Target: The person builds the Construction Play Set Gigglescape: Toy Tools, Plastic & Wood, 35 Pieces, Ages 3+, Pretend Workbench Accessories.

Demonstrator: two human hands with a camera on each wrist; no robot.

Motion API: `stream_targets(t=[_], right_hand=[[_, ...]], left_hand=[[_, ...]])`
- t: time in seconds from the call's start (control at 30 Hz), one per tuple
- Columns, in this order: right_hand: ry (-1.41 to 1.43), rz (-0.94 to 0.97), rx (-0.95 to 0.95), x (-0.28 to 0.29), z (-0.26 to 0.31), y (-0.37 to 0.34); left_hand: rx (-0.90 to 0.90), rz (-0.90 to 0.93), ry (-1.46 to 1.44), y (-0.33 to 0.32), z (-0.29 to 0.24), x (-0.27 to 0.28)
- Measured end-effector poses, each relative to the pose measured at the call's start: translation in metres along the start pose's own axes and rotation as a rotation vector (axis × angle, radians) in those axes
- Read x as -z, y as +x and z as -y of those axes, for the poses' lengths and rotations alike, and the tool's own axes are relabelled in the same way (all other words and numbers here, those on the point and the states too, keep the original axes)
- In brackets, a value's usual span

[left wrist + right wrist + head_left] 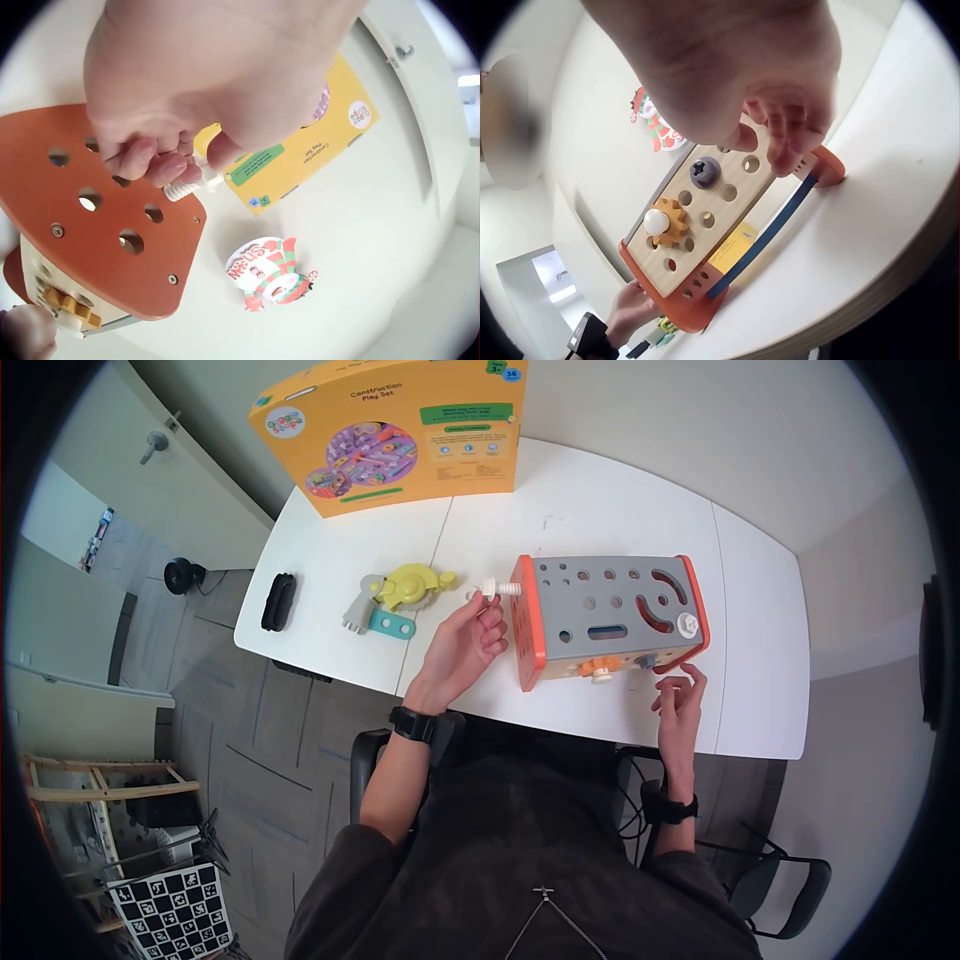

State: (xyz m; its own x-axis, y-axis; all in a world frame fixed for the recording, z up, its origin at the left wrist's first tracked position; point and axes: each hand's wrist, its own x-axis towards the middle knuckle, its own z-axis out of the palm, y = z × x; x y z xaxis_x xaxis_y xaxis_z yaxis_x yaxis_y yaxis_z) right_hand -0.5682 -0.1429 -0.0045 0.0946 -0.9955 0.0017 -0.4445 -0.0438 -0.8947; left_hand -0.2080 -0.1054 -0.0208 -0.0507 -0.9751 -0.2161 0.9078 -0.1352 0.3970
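Bright toy colours on a white table (pixel 760 610)

The toy box (pixel 620 618) had a grey top (pixel 558 600), orange-red ends (pixel 536 620) and a pale wood-toned side (pixel 712 201). Its gear (pixel 676 225) was golden orange, its knob (pixel 705 172) dark purplish grey and its strap (pixel 769 234) deep blue. The threaded screw (pixel 500 588) was white. The toy saw (pixel 408 586) was lime yellow and the flat strip (pixel 392 624) teal. The carton (pixel 428 460) was golden yellow, with green labels (pixel 466 413) and a purple oval picture (pixel 372 453). A holiday cutout (pixel 274 274) showed red and green stripes on white. The shirt (pixel 530 860) was charcoal, the checkered board (pixel 175 910) black and white.
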Motion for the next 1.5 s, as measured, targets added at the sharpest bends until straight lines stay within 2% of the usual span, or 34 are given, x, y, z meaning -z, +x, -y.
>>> stream_targets(t=[0.1, 0.2, 0.33, 0.47, 0.53, 0.63, 0.7, 0.83, 0.93, 1.0, 1.07, 1.13, 1.2, 1.23, 1.33, 1.43, 1.5], right_hand=[[-0.03, -0.007, 0.004, -0.004, -0.002, 0.004], [-0.125, -0.09, 0.029, -0.007, -0.015, 0.009], [-0.197, -0.112, -0.024, -0.007, -0.019, 0.018], [-0.378, -0.059, 0.213, -0.011, -0.042, 0.03], [-0.492, -0.057, 0.294, -0.014, -0.042, 0.037], [-0.113, 0.004, 0.055, -0.014, -0.025, 0.05], [-0.222, -0.054, 0.077, -0.012, -0.023, 0.047], [-0.223, -0.221, 0.117, -0.01, -0.017, 0.039], [-0.072, -0.271, 0.188, 0.008, 0.024, 0.03], [-0.039, -0.265, 0.197, 0.021, 0.055, 0.023], [0.033, -0.231, 0.181, 0.033, 0.083, 0.014], [0.08, -0.181, 0.224, 0.037, 0.096, 0.005], [0.058, -0.126, 0.255, 0.042, 0.087, 0.0], [0.112, -0.08, 0.196, 0.041, 0.084, -0.003], [0.204, 0.039, 0.096, 0.033, 0.072, -0.007], [0.25, -0.026, 0.153, 0.017, 0.071, -0.005], [0.224, -0.061, 0.131, 0.01, 0.067, 0.0]], left_hand=[[0.053, 0.063, 0.052, 0.005, 0.002, 0.011], [0.026, -0.021, 0.339, 0.006, 0.003, -0.001], [-0.168, -0.176, 0.742, 0.018, 0.011, 0.001], [-0.416, -0.239, 0.951, 0.023, 0.009, -0.009], [-0.482, -0.229, 0.978, 0.029, 0.006, -0.015], [-0.475, -0.159, 0.944, 0.042, 0.003, -0.025], [-0.462, -0.101, 0.933, 0.057, 0.013, -0.021], [-0.399, -0.091, 0.967, 0.055, 0.009, -0.028], [-0.348, -0.124, 0.945, 0.039, 0.007, -0.026], [-0.248, -0.185, 0.861, 0.005, 0.006, -0.07], [-0.163, -0.182, 0.799, -0.009, 0.014, -0.069], [-0.092, -0.125, 0.761, 0.0, 0.028, -0.004], [0.063, -0.045, 0.865, -0.012, 0.033, 0.037], [0.141, -0.007, 0.914, -0.019, 0.035, 0.046], [0.26, -0.034, 0.94, -0.042, 0.033, 0.015], [0.364, -0.062, 0.852, -0.049, 0.028, 0.012], [0.345, -0.117, 0.901, -0.052, 0.03, 0.006]])
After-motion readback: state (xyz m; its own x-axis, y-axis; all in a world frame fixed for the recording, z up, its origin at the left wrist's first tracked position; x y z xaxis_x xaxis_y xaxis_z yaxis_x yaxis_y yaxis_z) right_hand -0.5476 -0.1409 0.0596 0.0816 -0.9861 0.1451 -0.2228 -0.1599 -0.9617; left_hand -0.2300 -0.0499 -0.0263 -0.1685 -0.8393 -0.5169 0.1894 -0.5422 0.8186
